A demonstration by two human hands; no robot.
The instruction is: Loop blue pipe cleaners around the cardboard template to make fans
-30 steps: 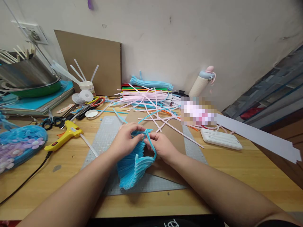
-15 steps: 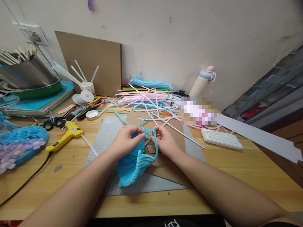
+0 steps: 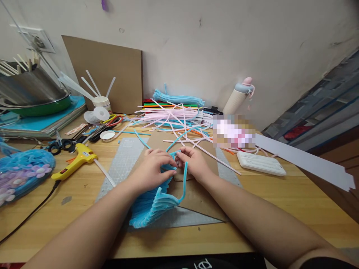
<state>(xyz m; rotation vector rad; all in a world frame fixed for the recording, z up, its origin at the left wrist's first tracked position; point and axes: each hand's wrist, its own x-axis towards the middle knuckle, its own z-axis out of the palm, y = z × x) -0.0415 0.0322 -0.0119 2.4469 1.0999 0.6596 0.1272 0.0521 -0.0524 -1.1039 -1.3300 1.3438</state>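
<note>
- We are pinching a blue pipe cleaner point(image 3: 183, 183) at twelve o'clock of the fan-shaped bundle point(image 3: 151, 207), left hand point(image 3: 153, 170) steadying, right hand point(image 3: 193, 162) gripping.
- Keeping the twist tight is looking key.

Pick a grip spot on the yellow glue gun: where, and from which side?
Grip the glue gun by its handle, the lower-left end near the cord, probably coming from the near left. It lies flat on the table, nozzle pointing right towards the mat, so that approach avoids the tip.
</note>
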